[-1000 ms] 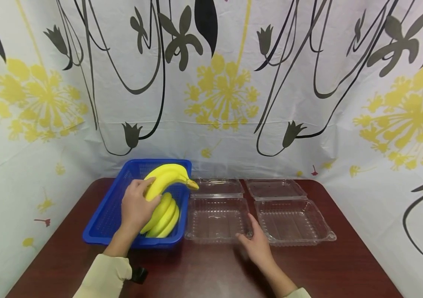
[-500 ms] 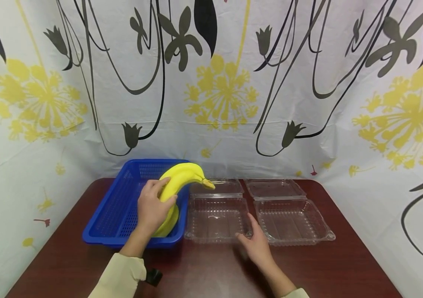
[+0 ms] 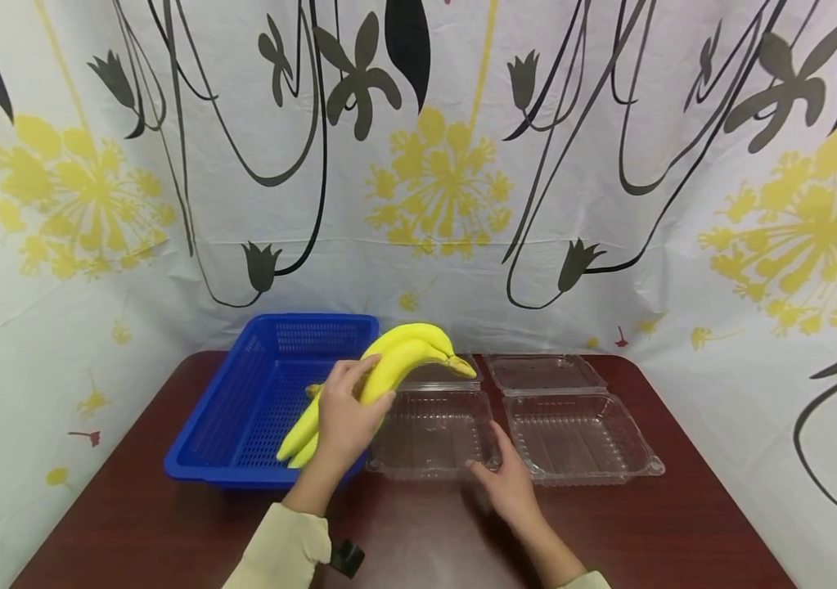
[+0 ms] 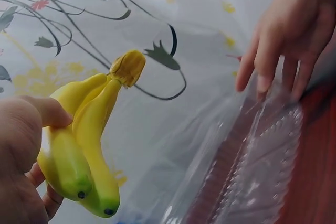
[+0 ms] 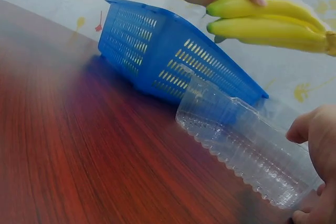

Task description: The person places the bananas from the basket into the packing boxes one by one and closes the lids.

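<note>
My left hand [image 3: 350, 413] grips a bunch of yellow bananas [image 3: 409, 360], raised over the right rim of the blue basket [image 3: 241, 425] and the near clear container. In the left wrist view the stem of these bananas [image 4: 92, 124] points up and away, their green tips toward the camera. More bananas [image 3: 303, 432] lie in the basket, partly hidden by the left hand. At the front right corner of the left clear plastic clamshell container [image 3: 429, 433], my right hand [image 3: 510, 483] touches the edge with thumb and fingers spread. That container has its lid folded back.
A second clear clamshell container [image 3: 580, 438] lies opened to the right of the first, its lid [image 3: 546, 374] toward the curtain. Both stand on a dark red-brown table [image 3: 418, 540]. A flower-patterned curtain [image 3: 447, 303] closes off the back and sides.
My left hand has carried the bananas to the right, from over the basket to over its right rim and the left container. The right hand has stayed in place.
</note>
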A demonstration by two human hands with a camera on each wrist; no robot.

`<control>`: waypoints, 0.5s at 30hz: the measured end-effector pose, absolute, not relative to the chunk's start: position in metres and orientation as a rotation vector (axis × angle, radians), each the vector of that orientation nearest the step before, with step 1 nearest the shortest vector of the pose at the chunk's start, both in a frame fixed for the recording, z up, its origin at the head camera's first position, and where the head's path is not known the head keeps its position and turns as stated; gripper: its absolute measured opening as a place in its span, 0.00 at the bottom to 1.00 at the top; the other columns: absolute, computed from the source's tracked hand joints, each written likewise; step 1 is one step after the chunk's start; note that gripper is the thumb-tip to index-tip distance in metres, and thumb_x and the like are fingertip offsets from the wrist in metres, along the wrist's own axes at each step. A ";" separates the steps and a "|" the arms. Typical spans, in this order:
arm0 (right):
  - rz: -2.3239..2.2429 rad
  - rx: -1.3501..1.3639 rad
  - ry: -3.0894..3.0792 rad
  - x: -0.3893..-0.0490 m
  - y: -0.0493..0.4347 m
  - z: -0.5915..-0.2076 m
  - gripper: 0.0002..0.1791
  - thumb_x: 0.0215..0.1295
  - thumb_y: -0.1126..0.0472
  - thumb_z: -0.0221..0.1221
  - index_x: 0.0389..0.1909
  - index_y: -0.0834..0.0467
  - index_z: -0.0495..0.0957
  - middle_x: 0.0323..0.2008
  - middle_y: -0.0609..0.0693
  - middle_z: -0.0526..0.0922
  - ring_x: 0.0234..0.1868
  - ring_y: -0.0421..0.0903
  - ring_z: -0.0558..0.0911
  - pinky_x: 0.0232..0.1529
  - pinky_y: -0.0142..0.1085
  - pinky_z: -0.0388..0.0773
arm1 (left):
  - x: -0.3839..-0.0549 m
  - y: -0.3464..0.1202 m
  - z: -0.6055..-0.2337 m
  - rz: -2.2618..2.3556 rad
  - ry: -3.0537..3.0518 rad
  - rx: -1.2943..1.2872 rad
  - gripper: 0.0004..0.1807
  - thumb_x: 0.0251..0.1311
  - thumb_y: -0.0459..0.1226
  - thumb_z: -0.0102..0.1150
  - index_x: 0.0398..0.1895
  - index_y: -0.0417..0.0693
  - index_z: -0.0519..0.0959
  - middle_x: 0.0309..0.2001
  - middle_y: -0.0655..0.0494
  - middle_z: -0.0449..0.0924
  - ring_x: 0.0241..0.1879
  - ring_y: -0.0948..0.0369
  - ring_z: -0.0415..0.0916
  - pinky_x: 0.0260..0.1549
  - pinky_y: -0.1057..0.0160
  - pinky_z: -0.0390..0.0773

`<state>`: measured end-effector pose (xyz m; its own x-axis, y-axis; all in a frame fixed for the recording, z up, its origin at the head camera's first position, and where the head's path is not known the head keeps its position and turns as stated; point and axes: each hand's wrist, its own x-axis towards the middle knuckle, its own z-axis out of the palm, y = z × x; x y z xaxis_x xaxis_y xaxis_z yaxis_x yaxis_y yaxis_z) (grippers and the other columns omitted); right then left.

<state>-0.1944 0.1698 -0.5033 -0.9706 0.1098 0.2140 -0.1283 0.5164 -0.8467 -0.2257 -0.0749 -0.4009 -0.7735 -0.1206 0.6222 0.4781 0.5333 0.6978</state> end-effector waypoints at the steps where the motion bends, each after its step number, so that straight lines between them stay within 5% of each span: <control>1: 1.437 0.017 -2.517 -0.194 0.170 -0.503 0.41 0.54 0.63 0.66 0.70 0.64 0.61 0.65 0.68 0.67 0.64 0.66 0.66 0.61 0.59 0.63 | -0.225 -0.071 -0.403 -1.258 -2.140 -0.295 0.29 0.42 0.33 0.76 0.53 0.48 0.82 0.42 0.51 0.75 0.39 0.55 0.74 0.34 0.58 0.77; 9: 1.438 0.013 -2.517 -0.193 0.169 -0.504 0.42 0.55 0.62 0.67 0.70 0.64 0.61 0.65 0.67 0.68 0.64 0.64 0.68 0.60 0.58 0.65 | -0.218 -0.047 -0.421 -1.281 -2.170 -0.304 0.29 0.41 0.33 0.76 0.53 0.49 0.83 0.41 0.52 0.75 0.40 0.56 0.74 0.34 0.58 0.77; 15: 1.438 0.002 -2.526 -0.194 0.171 -0.504 0.44 0.56 0.61 0.68 0.71 0.63 0.59 0.65 0.66 0.67 0.42 0.56 0.76 0.41 0.46 0.73 | -0.213 -0.035 -0.429 -1.172 -2.238 -0.289 0.28 0.42 0.36 0.75 0.53 0.51 0.83 0.42 0.54 0.76 0.42 0.56 0.73 0.37 0.56 0.75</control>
